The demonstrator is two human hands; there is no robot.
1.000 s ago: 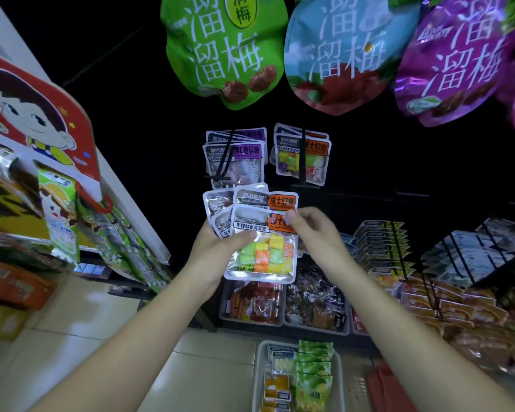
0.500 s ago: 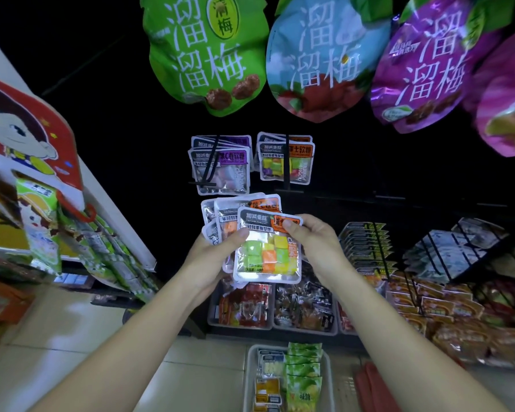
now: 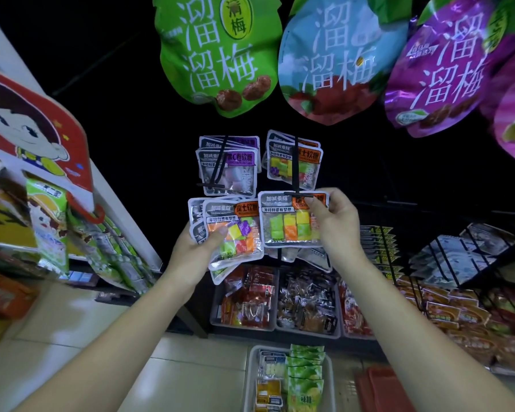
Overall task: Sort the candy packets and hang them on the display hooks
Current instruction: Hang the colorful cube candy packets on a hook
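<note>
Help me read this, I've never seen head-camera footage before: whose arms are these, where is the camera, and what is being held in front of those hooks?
There is no machine here: the two bare arms belong to a person wearing a wide-angle camera on the head, looking forward and down, so you see what they see. The left hand grips a fanned stack of candy packets. The right hand pinches one packet of coloured cubes by its top corner, its top edge at the tip of the right display hook, where matching orange-label packets hang. The neighbouring hook carries purple-label packets. Big snack bags hang above, and a basket with more packets sits on the floor. Whether the packet is on the hook yet, I cannot tell.
</note>
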